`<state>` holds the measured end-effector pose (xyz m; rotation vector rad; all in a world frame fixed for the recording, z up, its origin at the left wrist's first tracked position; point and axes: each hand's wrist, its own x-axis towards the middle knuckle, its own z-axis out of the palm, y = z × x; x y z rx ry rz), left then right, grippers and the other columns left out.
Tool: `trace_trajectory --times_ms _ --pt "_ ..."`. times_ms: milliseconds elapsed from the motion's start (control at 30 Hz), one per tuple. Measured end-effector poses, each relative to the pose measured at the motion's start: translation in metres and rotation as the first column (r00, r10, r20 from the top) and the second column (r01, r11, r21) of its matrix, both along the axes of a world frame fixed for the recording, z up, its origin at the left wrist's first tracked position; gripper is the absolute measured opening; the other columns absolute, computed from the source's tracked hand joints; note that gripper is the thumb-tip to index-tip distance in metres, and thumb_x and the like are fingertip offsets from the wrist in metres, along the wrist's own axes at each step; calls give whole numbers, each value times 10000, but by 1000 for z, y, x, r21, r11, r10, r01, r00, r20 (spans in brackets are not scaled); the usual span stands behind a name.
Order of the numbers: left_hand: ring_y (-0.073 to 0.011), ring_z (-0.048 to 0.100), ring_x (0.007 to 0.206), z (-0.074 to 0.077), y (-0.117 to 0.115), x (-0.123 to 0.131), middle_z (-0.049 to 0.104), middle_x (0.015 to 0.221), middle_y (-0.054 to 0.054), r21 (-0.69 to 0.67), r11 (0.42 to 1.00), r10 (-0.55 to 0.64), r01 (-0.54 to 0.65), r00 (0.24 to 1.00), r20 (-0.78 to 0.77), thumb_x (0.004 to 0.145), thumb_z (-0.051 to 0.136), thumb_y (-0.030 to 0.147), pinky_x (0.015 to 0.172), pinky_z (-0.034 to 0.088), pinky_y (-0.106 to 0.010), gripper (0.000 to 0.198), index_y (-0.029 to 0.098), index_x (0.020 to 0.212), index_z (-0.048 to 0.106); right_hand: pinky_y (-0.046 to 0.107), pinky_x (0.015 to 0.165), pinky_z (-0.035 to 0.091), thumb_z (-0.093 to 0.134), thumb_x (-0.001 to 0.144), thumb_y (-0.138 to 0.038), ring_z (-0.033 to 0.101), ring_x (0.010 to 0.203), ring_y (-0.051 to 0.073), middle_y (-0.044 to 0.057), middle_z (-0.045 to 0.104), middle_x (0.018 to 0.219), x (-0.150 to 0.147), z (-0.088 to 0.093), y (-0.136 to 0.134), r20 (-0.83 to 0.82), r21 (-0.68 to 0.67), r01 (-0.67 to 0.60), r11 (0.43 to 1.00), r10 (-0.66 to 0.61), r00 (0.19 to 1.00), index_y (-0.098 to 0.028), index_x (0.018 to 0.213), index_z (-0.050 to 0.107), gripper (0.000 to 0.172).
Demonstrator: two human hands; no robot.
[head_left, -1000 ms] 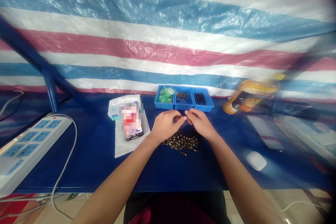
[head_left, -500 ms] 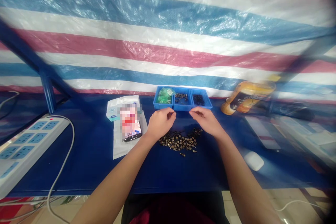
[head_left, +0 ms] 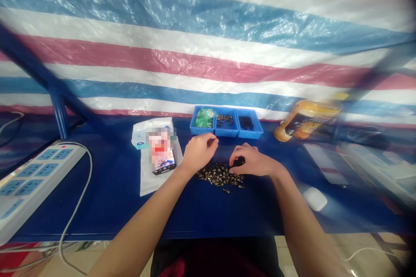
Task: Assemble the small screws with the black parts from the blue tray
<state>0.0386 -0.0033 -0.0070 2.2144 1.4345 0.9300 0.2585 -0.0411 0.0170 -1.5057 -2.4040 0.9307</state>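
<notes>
A pile of small brass-coloured screws (head_left: 219, 176) with dark shanks lies on the blue table in front of me. Above its left back edge, my left hand (head_left: 199, 152) is closed in a pinch; what its fingertips hold, if anything, is too small to make out. My right hand (head_left: 251, 161) reaches over the pile's right side, thumb and forefinger curved and a little apart, their tips at the screws. Behind both hands stands a blue three-compartment tray (head_left: 226, 133). Green plastic packaging (head_left: 204, 118) fills its left compartment, small metal screws (head_left: 224, 119) its middle one, and dark screws (head_left: 246, 123) the right.
On the left, a phone (head_left: 164, 168) rests on a white plastic bag (head_left: 147, 184), near a power strip (head_left: 35, 175) with a white cable. To the right are an orange drink bottle (head_left: 303, 120), a pale flat box (head_left: 326, 164) and a small white case (head_left: 315, 199). A striped sheet (head_left: 208, 52) hangs behind.
My right hand has come down and nearer from in front of the tray to the screw pile, and its fingers have spread. The left hand has stayed in place.
</notes>
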Motion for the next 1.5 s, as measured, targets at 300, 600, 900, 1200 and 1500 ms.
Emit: trace_trajectory --times_ms 300,600,900,1200,1500 --pt "-186 660 738 -1 0 0 720 795 3 -7 1000 -12 12 1000 7 918 535 344 703 463 -287 181 260 906 694 514 914 314 698 773 -540 469 1057 323 53 611 964 11 -2 2 56 -60 22 998 -18 998 -334 895 736 242" --pt "-189 665 737 0 -1 0 732 810 -3 -3 999 -37 37 999 10 917 537 346 697 471 -288 188 253 919 701 508 907 335 710 758 -572 503 1020 313 51 615 939 11 -7 5 67 -31 36 999 -33 997 -313 843 737 274" --pt "-193 668 744 1 -1 0 736 821 -2 -22 998 -60 60 998 5 911 541 345 702 477 -290 184 256 930 701 520 914 322 693 762 -597 500 1011 322 60 621 896 12 -8 5 49 -35 30 999 -28 998 -317 799 754 289" --pt "-188 659 718 0 0 0 731 802 13 -26 998 -57 56 998 -15 909 551 342 671 461 -290 171 270 938 703 493 887 331 737 696 -633 505 968 314 57 623 863 12 -14 6 69 -9 53 999 -53 996 -306 778 747 338" --pt "-180 647 710 -1 0 -1 725 804 7 -26 997 -77 77 997 -6 912 544 346 676 455 -287 183 260 946 702 377 801 377 692 804 -498 569 893 247 30 649 846 12 -12 8 -48 29 51 998 -50 998 -271 756 742 238"
